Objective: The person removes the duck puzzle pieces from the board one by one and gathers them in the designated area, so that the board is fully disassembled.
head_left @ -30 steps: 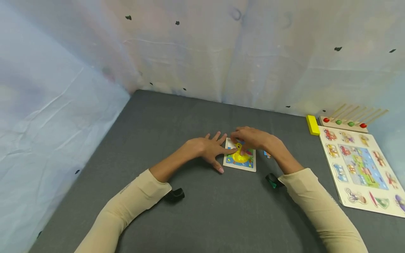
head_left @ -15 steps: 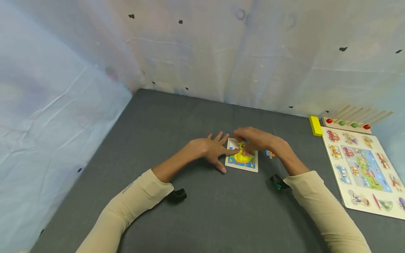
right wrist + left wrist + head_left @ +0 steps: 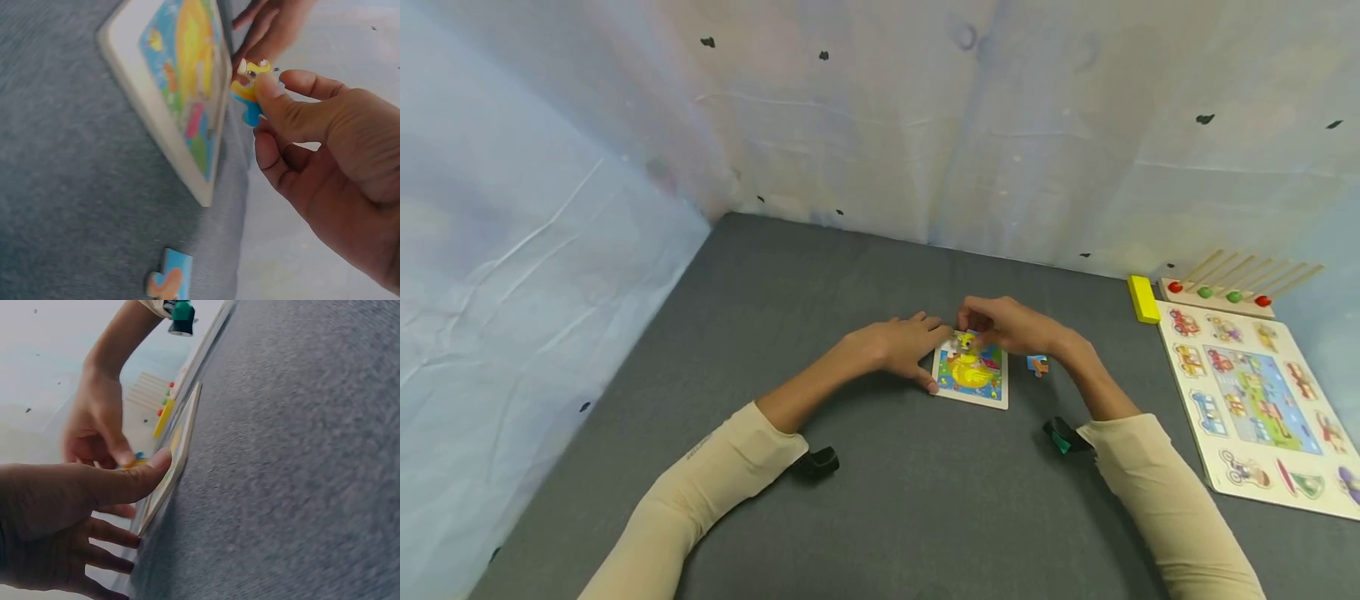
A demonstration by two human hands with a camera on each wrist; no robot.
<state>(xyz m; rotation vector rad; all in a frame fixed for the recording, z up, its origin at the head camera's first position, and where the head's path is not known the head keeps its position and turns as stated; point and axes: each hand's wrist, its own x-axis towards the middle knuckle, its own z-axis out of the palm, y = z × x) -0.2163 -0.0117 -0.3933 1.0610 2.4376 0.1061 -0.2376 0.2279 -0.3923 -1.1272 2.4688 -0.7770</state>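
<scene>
A small wooden jigsaw tray (image 3: pixel 968 379) with a yellow duck picture lies on the dark table. My left hand (image 3: pixel 898 346) is at its left side, fingers extended, the thumb (image 3: pixel 140 481) along the near edge in the left wrist view. Above the tray's upper part, my right hand (image 3: pixel 1017 323) pinches a yellow and blue puzzle piece (image 3: pixel 247 90) with an eye printed on it, between thumb and index finger. The piece is raised off the tray in the right wrist view. Another puzzle piece (image 3: pixel 1037 364), blue and orange, lies on the table to the right of the tray.
At the right lies a large wooden picture board (image 3: pixel 1195 458) with vehicle and figure shapes. Behind it are a rack of wooden rods (image 3: pixel 1217 300) with red and green beads and a yellow block (image 3: pixel 1142 298). A pale sheet (image 3: pixel 880 150) hangs behind the table.
My right hand has lifted the puzzle piece up from the tray. My left hand's fingers have drawn together and its index finger has moved off the duck picture toward the tray's edge.
</scene>
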